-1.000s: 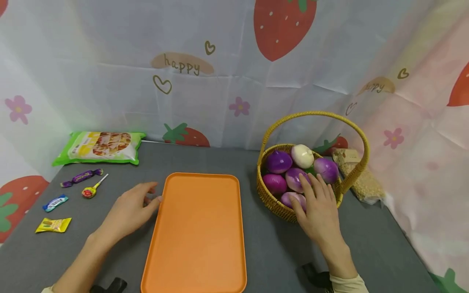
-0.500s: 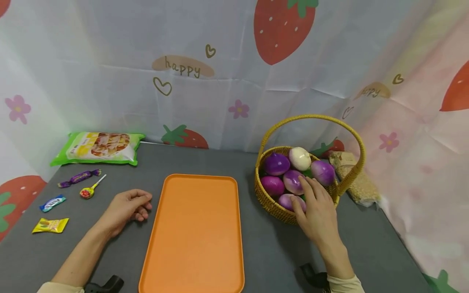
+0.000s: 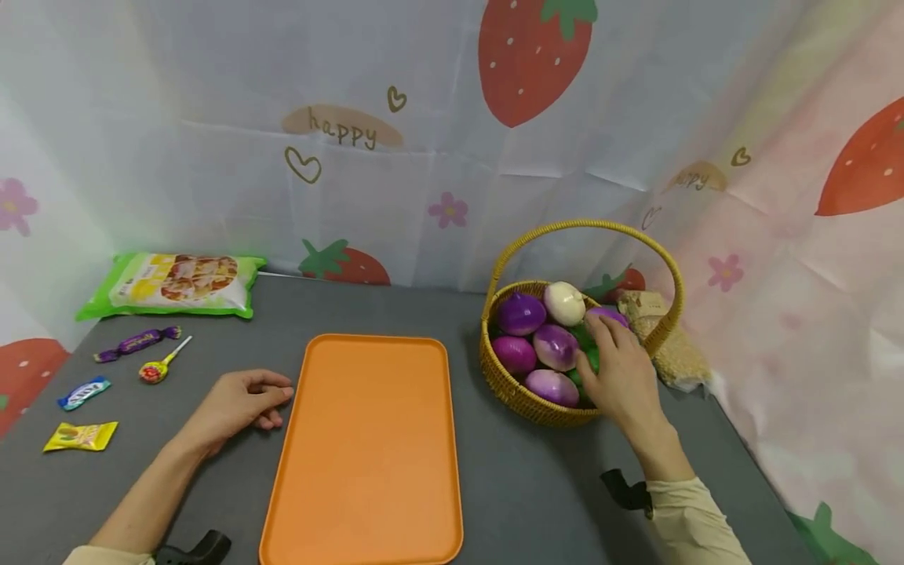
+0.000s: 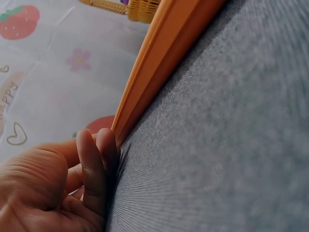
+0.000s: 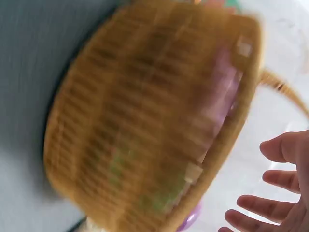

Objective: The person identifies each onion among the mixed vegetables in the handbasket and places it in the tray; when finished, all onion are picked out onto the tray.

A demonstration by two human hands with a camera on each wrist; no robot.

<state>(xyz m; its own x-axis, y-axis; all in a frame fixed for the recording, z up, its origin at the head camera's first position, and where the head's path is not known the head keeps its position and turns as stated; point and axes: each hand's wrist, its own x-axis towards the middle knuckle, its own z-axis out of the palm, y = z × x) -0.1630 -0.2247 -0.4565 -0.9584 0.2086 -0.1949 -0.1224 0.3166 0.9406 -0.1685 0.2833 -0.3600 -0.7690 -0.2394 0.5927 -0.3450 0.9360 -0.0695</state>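
Since the earlier frames the right hand [image 3: 620, 377] has shifted from the near rim of the wicker basket [image 3: 523, 392] deeper over its right side, and the left hand [image 3: 236, 402] has drawn back from the tray's edge and curled. Now the right hand hangs over the basket with its fingers [image 5: 285, 145] spread and straight, its grip apart and clasping nothing; the fingertips reach a purple onion [image 3: 604, 315] at the back right, though whether they touch it I cannot tell. In the basket lie also a white onion [image 3: 563, 302], more purple ones [image 3: 519, 313] and something green [image 3: 592, 357] just under the hand. The basket stands on the grey bench [image 3: 523, 479], just right of the orange tray [image 3: 367, 447], with a bag of grain [image 3: 674, 349] behind it. The left hand rests on the bench beside the tray's left edge, its fingers [image 4: 91, 159] loosely curled and holding nothing, the knuckles close against the tray's rim [image 4: 159, 63]. At the far left lie a green snack bag [image 3: 173, 282], a purple-wrapped sweet [image 3: 136, 342], a lollipop [image 3: 158, 366], a blue sweet [image 3: 83, 392] and a yellow one [image 3: 79, 436].
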